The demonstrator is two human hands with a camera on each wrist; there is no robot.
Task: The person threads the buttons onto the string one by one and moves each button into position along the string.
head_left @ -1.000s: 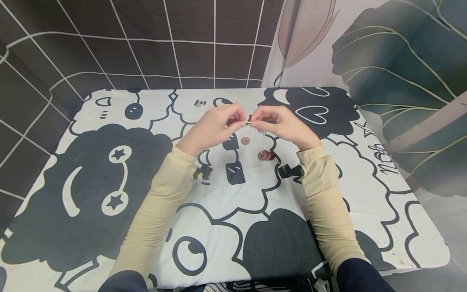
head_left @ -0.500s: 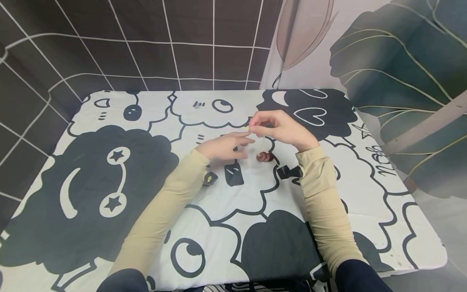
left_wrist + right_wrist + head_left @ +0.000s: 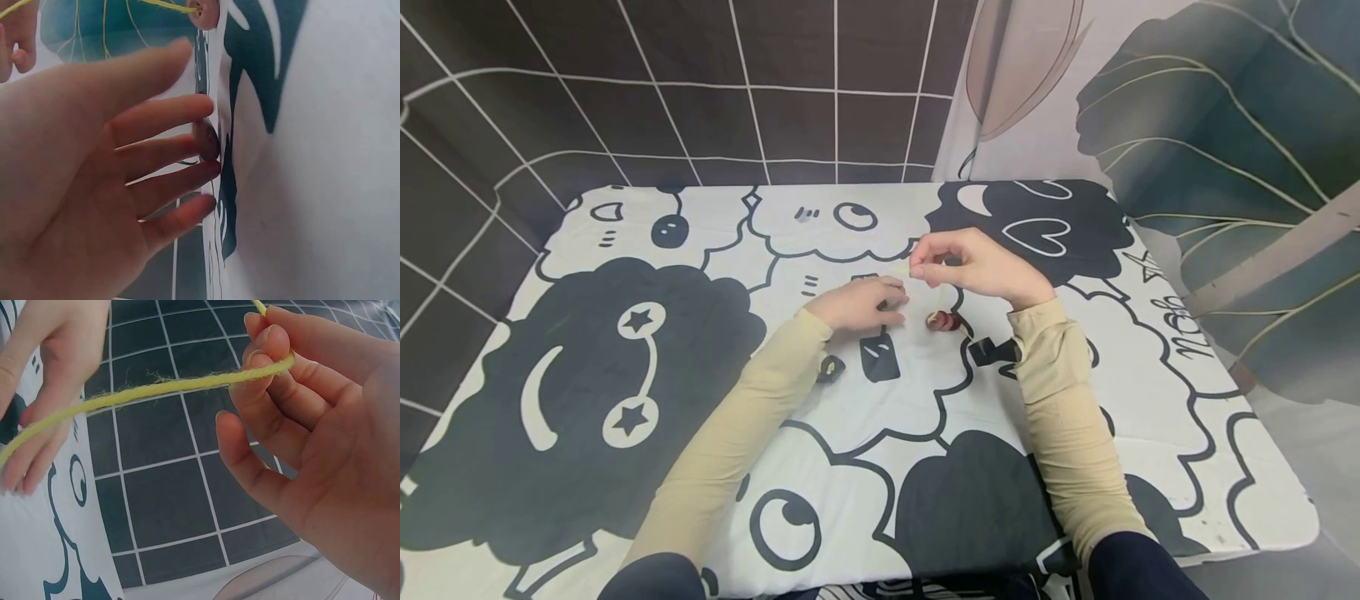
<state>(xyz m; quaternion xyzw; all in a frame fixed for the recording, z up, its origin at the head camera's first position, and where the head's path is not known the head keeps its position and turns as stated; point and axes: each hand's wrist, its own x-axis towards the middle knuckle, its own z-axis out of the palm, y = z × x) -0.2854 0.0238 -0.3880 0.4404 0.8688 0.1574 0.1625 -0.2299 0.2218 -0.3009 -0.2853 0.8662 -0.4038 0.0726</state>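
Observation:
My right hand [image 3: 977, 262] is raised over the table and pinches a yellow yarn [image 3: 175, 384] near its tip, between thumb and forefinger. The yarn runs across the fingers and down to several brown buttons [image 3: 942, 321] bunched on it on the cloth. One threaded button [image 3: 205, 14] shows at the top of the left wrist view. My left hand [image 3: 861, 304] is low over the cloth, its fingers extended and slightly bent around a loose brown button [image 3: 207, 140]. Its fingertips are at that button; whether they grip it cannot be told. The head view hides this button behind the hand.
A white cloth with black cartoon prints [image 3: 850, 400] covers the table. Small black devices sit by the left wrist [image 3: 831, 368] and right wrist [image 3: 982, 352]. A dark gridded curtain [image 3: 700, 117] hangs behind, with a leaf-print curtain [image 3: 1217, 167] at right.
The left hand has let go of the yarn tip and moved down and nearer, over the loose button. The right hand keeps its pinch on the yarn and has hardly moved.

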